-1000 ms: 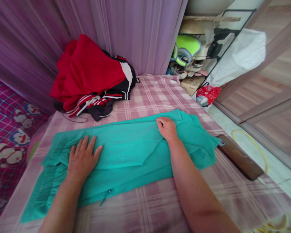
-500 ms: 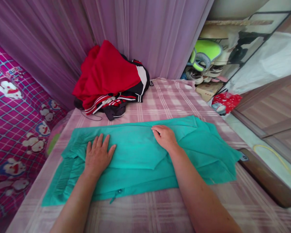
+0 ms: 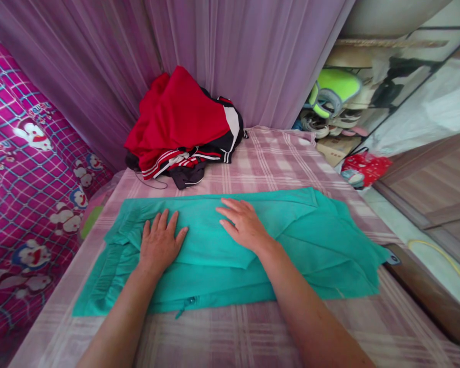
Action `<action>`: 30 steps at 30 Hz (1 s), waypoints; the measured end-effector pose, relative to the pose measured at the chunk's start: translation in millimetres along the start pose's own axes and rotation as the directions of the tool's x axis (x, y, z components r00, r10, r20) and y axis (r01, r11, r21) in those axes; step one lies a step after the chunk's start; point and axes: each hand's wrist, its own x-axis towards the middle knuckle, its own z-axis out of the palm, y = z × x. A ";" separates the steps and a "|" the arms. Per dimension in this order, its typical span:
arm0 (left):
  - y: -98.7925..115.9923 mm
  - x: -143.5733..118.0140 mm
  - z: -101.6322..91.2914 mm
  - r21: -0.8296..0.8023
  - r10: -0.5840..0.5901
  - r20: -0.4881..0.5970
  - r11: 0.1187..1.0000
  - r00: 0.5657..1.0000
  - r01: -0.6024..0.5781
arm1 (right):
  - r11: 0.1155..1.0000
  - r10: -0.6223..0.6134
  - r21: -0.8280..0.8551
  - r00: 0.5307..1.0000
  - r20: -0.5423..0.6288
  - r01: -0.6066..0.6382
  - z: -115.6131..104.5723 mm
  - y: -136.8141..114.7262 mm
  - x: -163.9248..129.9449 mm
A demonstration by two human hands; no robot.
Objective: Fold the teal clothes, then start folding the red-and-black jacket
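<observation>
Here we see the teal garment (image 3: 291, 245) spread lengthwise across the plaid sheet (image 3: 276, 158), folded over itself, a zip pull (image 3: 189, 301) showing at its near edge. Our left hand (image 3: 159, 245) lies flat on the garment's left part, fingers spread, gripping nothing. Our right hand (image 3: 243, 222) rests palm down near the garment's middle, fingers extended and loose, nothing pinched. Beyond the garment, apart from it, sits a heap of red clothes (image 3: 180, 122) against the purple curtain (image 3: 222, 56). Right of the garment, off the sheet, a shoe rack (image 3: 341, 97) stands.
</observation>
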 end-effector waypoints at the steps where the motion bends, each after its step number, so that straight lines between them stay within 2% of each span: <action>1: -0.1 0.1 0.1 -0.006 -0.005 0.001 1.000 1.000 0.005 | 1.000 0.005 -0.019 0.999 0.053 -0.004 3.8 -4.8 0.1; 4: -0.8 0.4 1.3 -0.015 -0.011 0.013 1.000 1.000 0.011 | 0.997 0.064 -0.054 0.989 0.133 -0.057 11.4 -7.5 -0.8; 10: -2.1 0.4 2.9 -0.008 0.003 -0.005 1.000 1.000 -0.003 | 0.966 0.239 -0.128 0.965 0.109 -0.225 5.2 13.2 -1.9; 13: -1.8 0.4 2.3 -0.014 0.000 -0.006 1.000 1.000 0.000 | 0.935 0.321 -0.174 0.946 0.048 -0.309 2.2 31.1 -4.6; 18: 0.1 0.4 0.6 -0.002 -0.002 -0.005 1.000 1.000 0.002 | 0.869 0.434 -0.198 0.891 -0.132 -0.453 4.3 71.0 -14.9; 21: 1.1 -0.3 -1.2 -0.013 -0.011 0.012 1.000 1.000 0.012 | 0.866 0.434 -0.169 0.875 -0.215 -0.471 9.2 88.6 -19.9; 25: -3.4 1.7 -10.0 -0.055 0.000 0.068 0.998 0.998 0.004 | 0.884 0.396 -0.150 0.879 -0.265 -0.443 16.1 97.5 -22.1; 28: -16.5 12.1 -25.8 -0.128 0.014 0.108 0.992 0.994 0.000 | 0.893 0.378 -0.140 0.881 -0.284 -0.429 18.8 99.2 -22.1; 30: -31.2 24.5 -37.7 -0.127 -0.015 0.095 0.992 0.995 0.027 | 0.895 0.376 -0.135 0.880 -0.289 -0.426 19.3 99.7 -21.9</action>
